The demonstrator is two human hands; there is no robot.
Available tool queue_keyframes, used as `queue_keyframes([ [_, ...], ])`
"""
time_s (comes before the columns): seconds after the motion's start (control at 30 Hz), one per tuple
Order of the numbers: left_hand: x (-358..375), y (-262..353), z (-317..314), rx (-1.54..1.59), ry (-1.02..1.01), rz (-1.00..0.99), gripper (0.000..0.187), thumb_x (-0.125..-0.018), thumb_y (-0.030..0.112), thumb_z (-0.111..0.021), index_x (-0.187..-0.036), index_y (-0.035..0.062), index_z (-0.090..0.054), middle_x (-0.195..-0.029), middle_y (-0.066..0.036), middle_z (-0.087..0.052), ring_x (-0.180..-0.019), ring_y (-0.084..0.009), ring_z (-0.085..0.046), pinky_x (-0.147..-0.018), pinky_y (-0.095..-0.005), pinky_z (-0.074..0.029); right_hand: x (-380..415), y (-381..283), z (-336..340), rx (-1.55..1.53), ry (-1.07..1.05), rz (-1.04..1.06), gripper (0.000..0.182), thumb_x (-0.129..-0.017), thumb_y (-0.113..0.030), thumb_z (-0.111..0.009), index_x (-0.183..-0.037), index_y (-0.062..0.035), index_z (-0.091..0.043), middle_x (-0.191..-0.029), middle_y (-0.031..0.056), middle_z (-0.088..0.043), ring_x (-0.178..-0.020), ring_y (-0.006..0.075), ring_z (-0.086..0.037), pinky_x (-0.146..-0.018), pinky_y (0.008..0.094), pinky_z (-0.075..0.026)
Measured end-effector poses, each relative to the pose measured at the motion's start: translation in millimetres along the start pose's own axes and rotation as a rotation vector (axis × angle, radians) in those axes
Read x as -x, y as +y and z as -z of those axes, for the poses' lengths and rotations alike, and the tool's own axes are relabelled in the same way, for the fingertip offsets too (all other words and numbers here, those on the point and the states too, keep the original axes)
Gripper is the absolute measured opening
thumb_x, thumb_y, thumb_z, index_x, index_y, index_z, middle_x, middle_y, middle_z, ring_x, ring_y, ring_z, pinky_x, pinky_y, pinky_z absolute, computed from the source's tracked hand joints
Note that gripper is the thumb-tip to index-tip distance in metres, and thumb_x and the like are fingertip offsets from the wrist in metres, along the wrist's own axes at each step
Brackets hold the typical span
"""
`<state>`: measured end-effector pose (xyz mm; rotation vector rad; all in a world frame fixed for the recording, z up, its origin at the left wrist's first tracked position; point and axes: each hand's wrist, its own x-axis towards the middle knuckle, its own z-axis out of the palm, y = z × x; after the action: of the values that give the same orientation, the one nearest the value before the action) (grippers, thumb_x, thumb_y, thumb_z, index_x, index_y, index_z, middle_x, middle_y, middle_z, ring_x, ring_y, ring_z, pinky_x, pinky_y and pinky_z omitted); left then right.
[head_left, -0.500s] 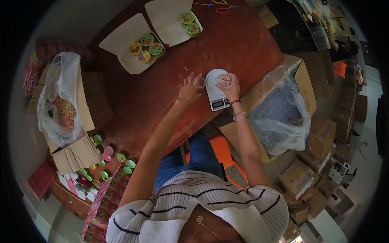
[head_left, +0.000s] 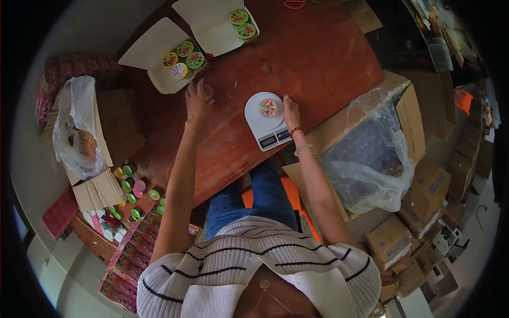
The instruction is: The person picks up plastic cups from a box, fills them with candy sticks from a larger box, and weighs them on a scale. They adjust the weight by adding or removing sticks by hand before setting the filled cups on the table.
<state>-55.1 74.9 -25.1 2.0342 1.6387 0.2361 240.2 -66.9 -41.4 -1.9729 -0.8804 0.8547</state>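
A white digital kitchen scale (head_left: 259, 126) stands on the red-brown table. On its round plate sits a small clear cup of colourful pieces (head_left: 268, 108). My right hand (head_left: 291, 114) is beside the plate's right edge, fingers stretched out and together, holding nothing. To the left, my left hand (head_left: 196, 106) grips a small clear plastic cup (head_left: 208, 93) at its fingertips, close to the front of an open white box (head_left: 159, 79). That box has several green- and yellow-rimmed tubs (head_left: 185, 49) in it.
Another open white box (head_left: 216, 29) with two tubs stands behind. A carton lined with clear plastic (head_left: 366, 153) is at right. At left, a plastic-lined carton (head_left: 79, 132) holds thin sticks. Green cups (head_left: 126, 184) lie near the table's left edge; scissors (head_left: 295, 4) lie at the far edge.
My left hand has moved left with the clear cup, toward the white box. My right hand has let go of the filled cup on the scale and drawn aside. The view has shifted slightly.
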Motion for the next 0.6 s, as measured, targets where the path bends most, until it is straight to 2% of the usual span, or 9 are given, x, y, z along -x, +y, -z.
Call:
queue_keyframes([
  [0.07,32.3,73.2,61.1,-0.334,0.13,-0.58,0.07,-0.081,0.03,-0.077,-0.144,0.0222,-0.047,-0.144,-0.021,-0.045,-0.133,-0.0458,-0.045,-0.107,-0.0531,-0.045,-0.1,-4.2,-18.2,0.004,-0.13,0.013,0.064,-0.105,-0.047,-0.037,-0.082,0.0092,-0.057,-0.079,0.0311,-0.061,-0.076,0.0452,-0.064,-0.066,0.0504,-0.045],
  [0.13,39.8,65.1,19.6,0.113,-0.1,-0.485,0.077,-0.079,0.038,-0.08,-0.146,0.0214,-0.046,-0.151,-0.019,-0.04,-0.139,-0.0446,-0.037,-0.114,-0.0531,-0.038,7.7,-12.6,-32.7,-0.056,-0.149,0.071,0.061,-0.105,-0.043,-0.039,-0.079,0.0097,-0.055,-0.073,0.0298,-0.059,-0.071,0.0446,-0.063,-0.064,0.0503,-0.044],
  [0.17,51.9,81.7,12.6,0.073,-0.162,-0.488,0.077,-0.079,0.037,-0.08,-0.146,0.0204,-0.046,-0.151,-0.019,-0.04,-0.139,-0.0438,-0.037,-0.114,-0.0535,-0.038,17.8,-17.3,-37.9,-0.062,-0.086,0.073,0.054,-0.105,-0.04,-0.043,-0.091,0.0086,-0.061,-0.084,0.0286,-0.064,-0.081,0.0426,-0.064,-0.073,0.0477,-0.048],
  [0.23,73.1,103.1,-11.4,0.031,-0.228,-0.511,0.069,-0.082,0.025,-0.079,-0.143,0.0161,-0.048,-0.148,-0.018,-0.044,-0.136,-0.042,-0.042,-0.11,-0.0519,-0.043,25.8,22.1,-51.5,0.027,-0.077,0.069,0.052,-0.107,-0.044,-0.04,-0.123,0.0005,-0.061,-0.121,0.024,-0.063,-0.12,0.0402,-0.054,-0.105,0.0468,-0.041],
  [0.33,76.0,98.2,-31.1,0.177,-0.183,-0.446,0.05,-0.084,0.009,-0.073,-0.13,0.0086,-0.053,-0.135,-0.016,-0.053,-0.118,-0.0432,-0.053,-0.093,-0.049,-0.053,44.3,2.9,1.7,-0.101,0.115,0.026,0.032,-0.104,-0.027,-0.054,-0.12,-0.0003,-0.062,-0.116,0.0188,-0.063,-0.113,0.0361,-0.059,-0.1,0.0407,-0.046],
  [0.37,79.4,88.3,-31.6,0.191,-0.146,-0.429,0.048,-0.085,0.009,-0.073,-0.128,0.0067,-0.054,-0.13,-0.018,-0.055,-0.116,-0.0435,-0.054,-0.091,-0.0497,-0.053,52.4,-3.6,33.1,-0.129,0.287,0.147,0.023,-0.102,-0.017,-0.057,-0.118,-0.0017,-0.063,-0.108,0.0161,-0.064,-0.104,0.0343,-0.061,-0.093,0.0383,-0.048],
  [0.43,89.6,62.8,-10.2,0.15,-0.057,-0.342,0.042,-0.087,0.012,-0.073,-0.124,0.0023,-0.055,-0.116,-0.023,-0.059,-0.11,-0.0462,-0.057,-0.084,-0.0524,-0.053,74.8,-18.6,118.8,0.191,0.545,0.132,0.02,-0.1,-0.015,-0.059,-0.115,-0.0037,-0.063,-0.108,0.0185,-0.065,-0.107,0.0343,-0.061,-0.091,0.0397,-0.05],
  [0.5,107.7,40.0,15.3,0.104,0.099,-0.109,0.048,-0.088,0.016,-0.074,-0.127,0.0018,-0.052,-0.113,-0.026,-0.058,-0.105,-0.0491,-0.059,-0.083,-0.0546,-0.053,86.1,39.5,189.4,0.338,0.78,0.084,0.022,-0.097,-0.012,-0.059,-0.117,-0.0028,-0.061,-0.109,0.0187,-0.063,-0.107,0.0359,-0.06,-0.094,0.0419,-0.048],
  [0.6,122.0,-51.9,3.7,0.006,0.047,-0.095,0.057,-0.087,0.02,-0.077,-0.134,0.0023,-0.049,-0.118,-0.028,-0.056,-0.1,-0.0511,-0.06,-0.085,-0.0553,-0.053,121.8,158.2,266.1,0.554,0.795,-0.062,0.028,-0.096,-0.013,-0.059,-0.122,-0.0011,-0.059,-0.114,0.0203,-0.061,-0.112,0.0378,-0.057,-0.099,0.0454,-0.044],
])
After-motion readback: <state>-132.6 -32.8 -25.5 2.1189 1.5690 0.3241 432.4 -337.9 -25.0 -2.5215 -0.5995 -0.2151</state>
